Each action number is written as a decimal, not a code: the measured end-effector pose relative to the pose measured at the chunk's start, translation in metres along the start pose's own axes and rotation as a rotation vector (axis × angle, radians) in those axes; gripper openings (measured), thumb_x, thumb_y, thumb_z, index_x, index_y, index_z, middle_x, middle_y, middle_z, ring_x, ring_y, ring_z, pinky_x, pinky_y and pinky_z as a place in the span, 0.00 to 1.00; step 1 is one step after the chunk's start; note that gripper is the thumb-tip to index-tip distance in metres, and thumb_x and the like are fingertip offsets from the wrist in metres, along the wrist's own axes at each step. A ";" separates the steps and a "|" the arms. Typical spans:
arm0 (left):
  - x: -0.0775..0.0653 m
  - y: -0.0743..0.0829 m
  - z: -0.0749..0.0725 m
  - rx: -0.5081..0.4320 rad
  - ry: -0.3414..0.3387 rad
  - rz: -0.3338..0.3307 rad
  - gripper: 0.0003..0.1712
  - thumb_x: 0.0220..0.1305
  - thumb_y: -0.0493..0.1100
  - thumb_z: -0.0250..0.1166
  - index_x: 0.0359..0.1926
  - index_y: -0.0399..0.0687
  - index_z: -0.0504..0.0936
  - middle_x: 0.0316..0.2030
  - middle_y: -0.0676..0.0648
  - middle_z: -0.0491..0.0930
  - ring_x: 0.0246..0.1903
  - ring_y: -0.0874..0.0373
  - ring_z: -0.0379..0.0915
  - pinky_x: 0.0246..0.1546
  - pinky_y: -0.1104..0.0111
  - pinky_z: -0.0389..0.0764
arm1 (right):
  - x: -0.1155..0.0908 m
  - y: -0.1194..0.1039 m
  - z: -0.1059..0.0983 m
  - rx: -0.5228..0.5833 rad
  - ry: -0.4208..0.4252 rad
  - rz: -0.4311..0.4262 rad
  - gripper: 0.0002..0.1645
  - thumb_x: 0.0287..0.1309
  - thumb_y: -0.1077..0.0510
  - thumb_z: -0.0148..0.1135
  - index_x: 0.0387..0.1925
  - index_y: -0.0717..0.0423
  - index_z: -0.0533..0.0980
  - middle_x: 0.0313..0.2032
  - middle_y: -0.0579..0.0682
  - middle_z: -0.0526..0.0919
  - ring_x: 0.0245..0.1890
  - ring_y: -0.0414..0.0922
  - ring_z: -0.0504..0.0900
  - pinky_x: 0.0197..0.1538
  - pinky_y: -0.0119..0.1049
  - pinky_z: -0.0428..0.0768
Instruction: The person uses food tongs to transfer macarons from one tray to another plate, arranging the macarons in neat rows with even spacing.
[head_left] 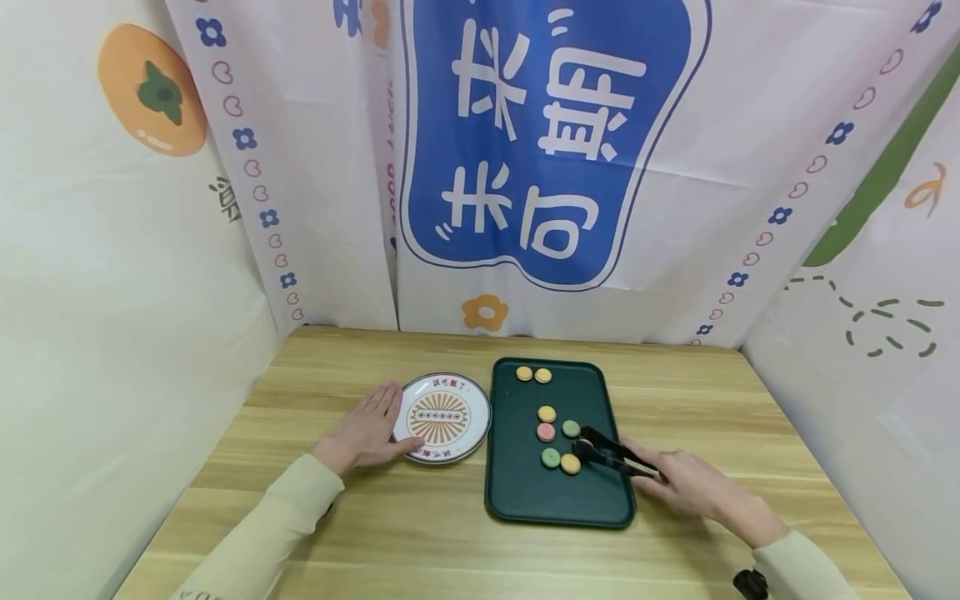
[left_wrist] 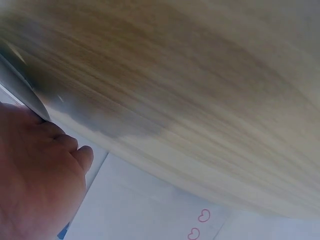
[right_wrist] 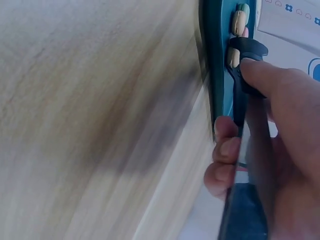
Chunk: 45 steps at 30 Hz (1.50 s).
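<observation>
Progress, as judged: early stage, with tong work on the tray point(head_left: 555, 500) under way. Done: tongs point(head_left: 603, 458) firmly held in the right hand point(head_left: 678, 482), tips set among the macarons point(head_left: 546, 432). Not yet done: any evident lift off the tray, or any macaron on the plate point(head_left: 442, 417). Left hand point(head_left: 369, 429): flat, thumb spread wide across the plate's rim, fingers straight along its left edge.

Head view only: full layout on the bench point(head_left: 397, 533), with plate left of tray, two yellow macarons near the tray's far edge, and yellow, pink and green macarons nearer the tongs. Right wrist view: thumb and curled fingers around the tongs, plus a pale macaron point(right_wrist: 233, 57) at the tips, mostly hidden from the head view. Secure pinch on it: cannot tell. Left wrist view: plate rim seen edge-on beside the left hand; neither tongs nor macarons in sight.
</observation>
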<state>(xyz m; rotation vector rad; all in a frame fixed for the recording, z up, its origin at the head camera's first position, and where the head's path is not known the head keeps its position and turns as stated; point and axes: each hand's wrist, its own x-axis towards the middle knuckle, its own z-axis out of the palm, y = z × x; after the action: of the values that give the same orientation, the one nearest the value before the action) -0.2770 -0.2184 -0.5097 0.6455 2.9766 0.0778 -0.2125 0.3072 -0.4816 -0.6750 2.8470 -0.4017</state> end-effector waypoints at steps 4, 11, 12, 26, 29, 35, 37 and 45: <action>0.002 0.001 -0.003 0.011 -0.011 -0.006 0.64 0.61 0.81 0.42 0.75 0.29 0.47 0.76 0.32 0.45 0.77 0.40 0.42 0.77 0.51 0.51 | 0.000 0.001 0.002 0.002 0.029 -0.002 0.38 0.67 0.38 0.54 0.73 0.48 0.62 0.30 0.41 0.78 0.21 0.32 0.67 0.27 0.28 0.66; 0.005 0.004 -0.007 -0.014 0.002 0.013 0.64 0.62 0.80 0.45 0.74 0.27 0.49 0.75 0.30 0.47 0.76 0.37 0.43 0.76 0.49 0.52 | -0.001 0.003 0.005 0.044 0.062 0.029 0.37 0.67 0.35 0.52 0.70 0.50 0.66 0.21 0.37 0.71 0.17 0.31 0.64 0.20 0.27 0.65; 0.006 0.004 -0.007 -0.005 -0.001 0.010 0.64 0.61 0.80 0.44 0.74 0.27 0.48 0.75 0.30 0.46 0.76 0.38 0.43 0.76 0.50 0.52 | -0.001 0.003 0.005 0.047 0.067 0.031 0.37 0.67 0.34 0.51 0.69 0.49 0.66 0.21 0.36 0.71 0.17 0.31 0.65 0.20 0.27 0.66; 0.005 0.003 -0.005 0.002 -0.017 -0.005 0.65 0.61 0.82 0.41 0.74 0.29 0.47 0.76 0.32 0.44 0.77 0.39 0.41 0.77 0.51 0.50 | 0.019 -0.013 0.000 0.049 0.127 -0.024 0.34 0.67 0.35 0.52 0.67 0.48 0.68 0.19 0.36 0.69 0.15 0.30 0.64 0.19 0.26 0.66; 0.004 0.004 -0.004 -0.003 -0.016 -0.007 0.65 0.60 0.82 0.41 0.74 0.29 0.47 0.76 0.31 0.44 0.77 0.39 0.42 0.77 0.51 0.51 | 0.025 -0.018 -0.001 0.040 0.111 -0.021 0.35 0.67 0.34 0.52 0.68 0.49 0.68 0.20 0.36 0.69 0.16 0.31 0.65 0.20 0.26 0.67; 0.001 0.004 -0.002 -0.003 0.000 -0.004 0.65 0.61 0.81 0.41 0.74 0.27 0.48 0.76 0.30 0.46 0.76 0.38 0.43 0.76 0.50 0.52 | 0.037 -0.029 -0.003 0.056 0.073 -0.014 0.37 0.67 0.33 0.50 0.70 0.47 0.66 0.21 0.38 0.71 0.17 0.32 0.68 0.21 0.27 0.68; 0.001 0.003 -0.001 0.000 -0.001 -0.004 0.65 0.61 0.81 0.41 0.74 0.28 0.48 0.76 0.30 0.46 0.76 0.38 0.43 0.76 0.50 0.52 | 0.040 -0.033 -0.004 0.066 0.063 -0.006 0.36 0.67 0.33 0.51 0.70 0.45 0.65 0.19 0.37 0.70 0.16 0.33 0.68 0.20 0.28 0.68; -0.002 0.005 -0.002 -0.019 0.001 -0.019 0.65 0.61 0.81 0.44 0.74 0.28 0.48 0.76 0.31 0.46 0.76 0.39 0.43 0.76 0.50 0.53 | 0.057 -0.047 -0.009 0.074 0.070 -0.042 0.34 0.68 0.37 0.53 0.70 0.45 0.65 0.16 0.38 0.68 0.14 0.33 0.68 0.19 0.27 0.69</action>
<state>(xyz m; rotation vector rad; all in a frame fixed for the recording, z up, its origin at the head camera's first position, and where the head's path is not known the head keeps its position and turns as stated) -0.2738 -0.2146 -0.5069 0.6158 2.9788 0.1055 -0.2458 0.2420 -0.4655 -0.7210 2.8711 -0.5445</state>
